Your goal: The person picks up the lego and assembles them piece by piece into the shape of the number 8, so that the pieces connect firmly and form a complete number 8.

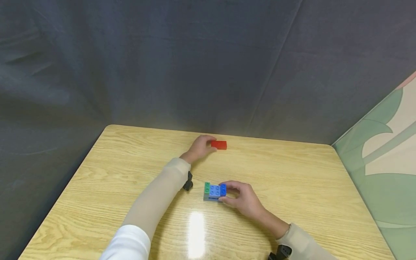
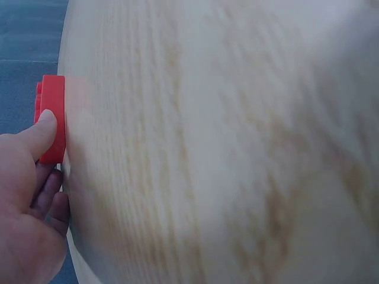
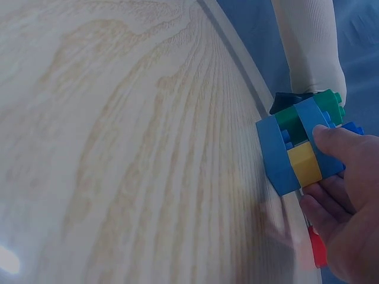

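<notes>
On the wooden table (image 1: 113,169), the person's left arm, in a beige sleeve (image 1: 156,196) over a white cuff, stretches forward toward the far edge. The left hand (image 1: 199,146) lies there with its fingers curled against the near end of a red brick (image 1: 219,144), which lies flat on the tabletop close to the dark backdrop (image 1: 162,65). In the left wrist view the thumb (image 2: 41,133) presses on the brick's side and the other fingers (image 2: 50,192) are tucked beneath it, so the hand pinches the red brick (image 2: 53,115) between thumb and fingers. A black wrist strap (image 1: 187,181) shows under the left forearm. Just right of that, nearer the person and around the middle of the table, stands a small stack of bricks (image 1: 214,191): from above, a green piece at its left end, light blue studded bricks in the middle, a darker blue one at the right, on a grey-looking base. The right wrist view shows the same stack of bricks (image 3: 299,148) with a yellow brick (image 3: 305,164) sandwiched between blue layers and a green piece on the far side. The right hand (image 1: 242,198) grips the stack from its right end, thumb and fingers curled around the sides, the thumb (image 3: 340,139) laid across the blue face. The stack rests on the table, well apart from the red brick. A bright glare patch (image 1: 196,231) lies on the tabletop in front of the stack. At the far right a pale green and cream patterned panel (image 1: 383,159) borders the table.
</notes>
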The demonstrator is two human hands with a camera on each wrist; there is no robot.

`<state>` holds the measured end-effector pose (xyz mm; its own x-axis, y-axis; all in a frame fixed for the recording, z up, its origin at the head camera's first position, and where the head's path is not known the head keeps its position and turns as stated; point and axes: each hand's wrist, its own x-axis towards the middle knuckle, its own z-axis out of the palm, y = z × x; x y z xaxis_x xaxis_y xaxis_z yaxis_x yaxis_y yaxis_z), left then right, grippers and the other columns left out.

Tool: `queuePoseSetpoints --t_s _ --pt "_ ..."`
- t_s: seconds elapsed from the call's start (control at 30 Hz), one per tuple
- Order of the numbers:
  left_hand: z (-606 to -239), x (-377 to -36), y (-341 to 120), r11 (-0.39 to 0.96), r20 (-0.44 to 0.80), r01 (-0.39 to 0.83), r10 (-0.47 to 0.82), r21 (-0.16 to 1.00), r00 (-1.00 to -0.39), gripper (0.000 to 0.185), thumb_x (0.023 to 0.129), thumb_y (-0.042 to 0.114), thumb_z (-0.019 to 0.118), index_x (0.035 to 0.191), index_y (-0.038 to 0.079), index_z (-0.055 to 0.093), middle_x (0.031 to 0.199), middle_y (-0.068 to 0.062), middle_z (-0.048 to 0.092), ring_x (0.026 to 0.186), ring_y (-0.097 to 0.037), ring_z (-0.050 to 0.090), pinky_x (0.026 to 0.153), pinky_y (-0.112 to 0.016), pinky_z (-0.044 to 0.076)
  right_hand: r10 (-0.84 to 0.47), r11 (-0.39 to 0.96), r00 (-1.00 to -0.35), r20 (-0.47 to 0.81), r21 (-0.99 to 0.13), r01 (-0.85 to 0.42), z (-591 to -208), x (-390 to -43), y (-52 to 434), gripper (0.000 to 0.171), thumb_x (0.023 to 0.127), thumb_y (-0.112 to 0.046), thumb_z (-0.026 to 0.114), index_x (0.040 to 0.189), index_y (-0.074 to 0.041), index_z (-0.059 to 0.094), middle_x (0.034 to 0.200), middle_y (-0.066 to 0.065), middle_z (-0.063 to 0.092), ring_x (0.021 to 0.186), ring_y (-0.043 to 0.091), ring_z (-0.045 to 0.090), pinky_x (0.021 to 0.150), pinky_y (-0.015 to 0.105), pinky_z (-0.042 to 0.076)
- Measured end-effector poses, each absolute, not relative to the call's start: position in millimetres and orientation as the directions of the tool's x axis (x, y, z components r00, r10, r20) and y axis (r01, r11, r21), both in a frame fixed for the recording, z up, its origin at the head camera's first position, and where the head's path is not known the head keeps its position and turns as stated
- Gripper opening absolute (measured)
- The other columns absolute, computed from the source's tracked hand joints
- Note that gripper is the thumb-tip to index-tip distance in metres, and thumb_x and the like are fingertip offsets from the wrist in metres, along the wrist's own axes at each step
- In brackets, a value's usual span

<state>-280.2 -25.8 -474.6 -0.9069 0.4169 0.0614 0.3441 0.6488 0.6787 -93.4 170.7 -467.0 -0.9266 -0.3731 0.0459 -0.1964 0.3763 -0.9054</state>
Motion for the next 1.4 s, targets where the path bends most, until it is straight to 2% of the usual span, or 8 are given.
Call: queuePoseSetpoints --t_s 0.5,0.83,1.13,1.4 --pt "-476.1 -279.7 -27.0 0.628 0.058 0.321 0.402 0.709 -0.914 0.042 0.097 0.016 0.072 0.135 0.0 0.063 0.135 -0.016 0.064 0.129 -0.031 0.056 0.113 -0.041 0.04 -0.367 0.382 -0.93 0.031 -0.906 -0.181 -470.2 -93.2 171.9 0.037 0.086 -0.008 0.082 0.12 -0.005 0.071 0.113 0.007 0.073 0.105 0.022 0.071 0.091 0.028 0.057" --pt "-474.5 -276.4 -35.4 0.578 0.111 0.343 0.398 0.74 -0.91 0.04 0.096 0.015 0.073 0.131 0.0 0.064 0.13 -0.017 0.064 0.123 -0.031 0.058 0.109 -0.041 0.044 -0.366 0.369 -0.93 0.034 -0.912 -0.179 -470.2 -92.9 171.1 0.037 0.086 -0.008 0.082 0.121 -0.003 0.07 0.113 0.009 0.072 0.105 0.024 0.071 0.089 0.026 0.057" --pt "-460.8 -268.1 -48.1 0.56 0.099 0.336 0.411 0.757 -0.907 0.039 0.097 0.016 0.072 0.132 0.001 0.064 0.126 -0.015 0.065 0.112 -0.028 0.062 0.097 -0.038 0.053 -0.365 0.381 -0.931 0.016 -0.909 -0.165 -468.5 -93.1 169.5 0.038 0.086 -0.008 0.082 0.122 -0.003 0.07 0.114 0.01 0.072 0.106 0.025 0.071 0.089 0.026 0.057" --pt "-447.5 -260.5 -52.8 0.534 0.088 0.352 0.456 0.769 -0.886 0.038 0.096 0.017 0.073 0.131 0.003 0.066 0.123 -0.012 0.066 0.108 -0.023 0.063 0.091 -0.034 0.055 -0.363 0.385 -0.932 0.012 -0.908 -0.162 -466.0 -94.1 167.9 0.038 0.086 -0.007 0.082 0.122 -0.002 0.07 0.116 0.01 0.072 0.107 0.024 0.07 0.091 0.026 0.057"
